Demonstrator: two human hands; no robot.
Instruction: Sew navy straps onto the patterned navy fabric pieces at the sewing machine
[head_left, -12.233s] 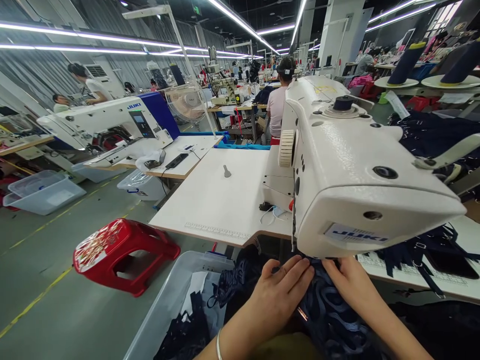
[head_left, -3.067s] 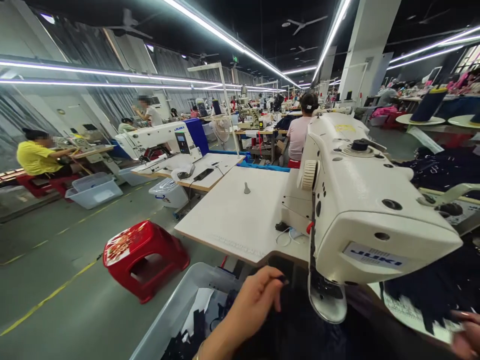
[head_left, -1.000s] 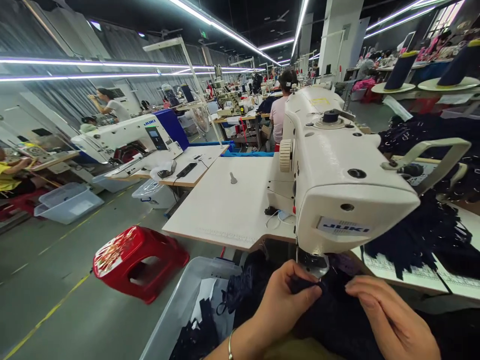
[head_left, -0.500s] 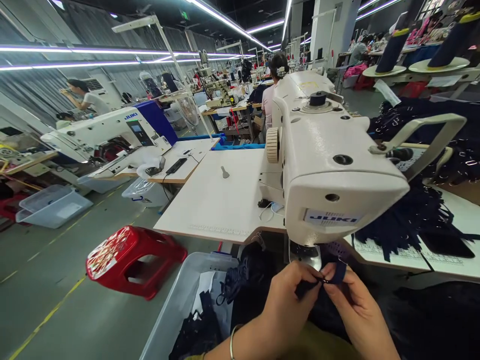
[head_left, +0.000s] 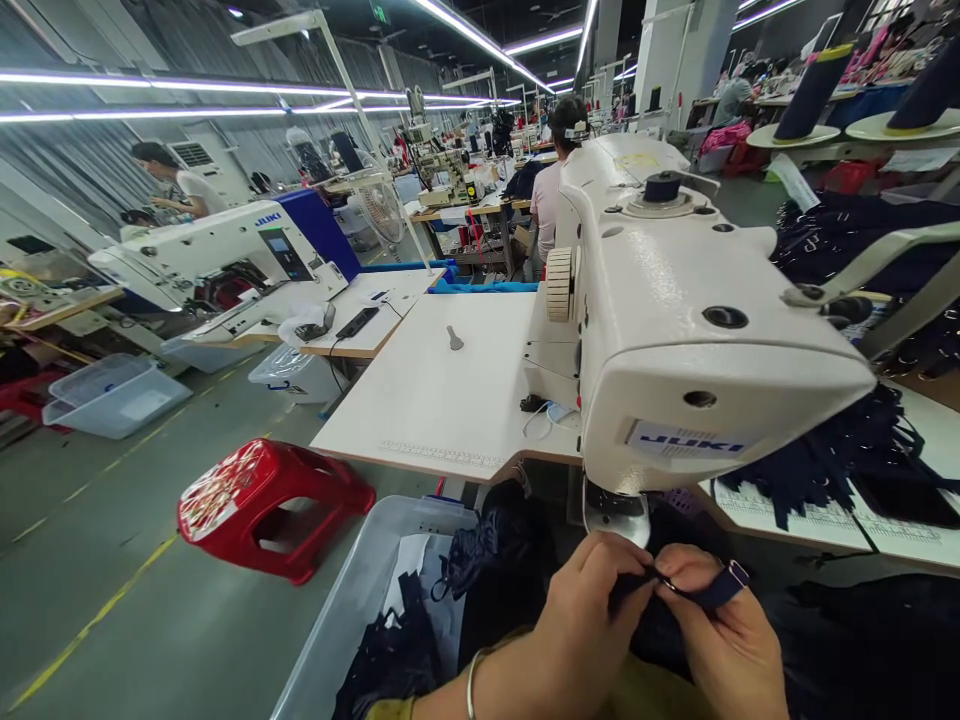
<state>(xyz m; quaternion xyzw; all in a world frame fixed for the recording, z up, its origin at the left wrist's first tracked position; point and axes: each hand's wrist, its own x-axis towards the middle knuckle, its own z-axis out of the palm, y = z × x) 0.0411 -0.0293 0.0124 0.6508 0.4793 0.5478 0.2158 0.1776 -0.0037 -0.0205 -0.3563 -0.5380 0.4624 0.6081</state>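
In front of the sewing machine (head_left: pixel 697 330), low in the head view, my two hands meet over a dark navy strap (head_left: pixel 709 598). My left hand (head_left: pixel 589 610) pinches one part of it between thumb and fingertips. Close beside it, my right hand (head_left: pixel 724 640) grips the strap near a small ring at the pinch point. A metal slider buckle (head_left: pixel 738 573) sits on the strap over my right fingers. The machine's rounded metal plate (head_left: pixel 619 515) is just beyond my left fingertips. My palms hide much of the strap.
A clear plastic bin (head_left: pixel 330 610) with dark straps stands at lower left, beside a red stool (head_left: pixel 270 510). On the white table (head_left: pixel 420 400) lies a small flat metal piece (head_left: pixel 454 339). Dark straps (head_left: pixel 832 450) and a phone (head_left: pixel 907 498) lie at right. A person (head_left: pixel 551 190) sits ahead.
The strap end with the slider buckle has swung down to the right and lies across my right fingers. Both hands have shifted slightly right and down; the view has turned a little left.
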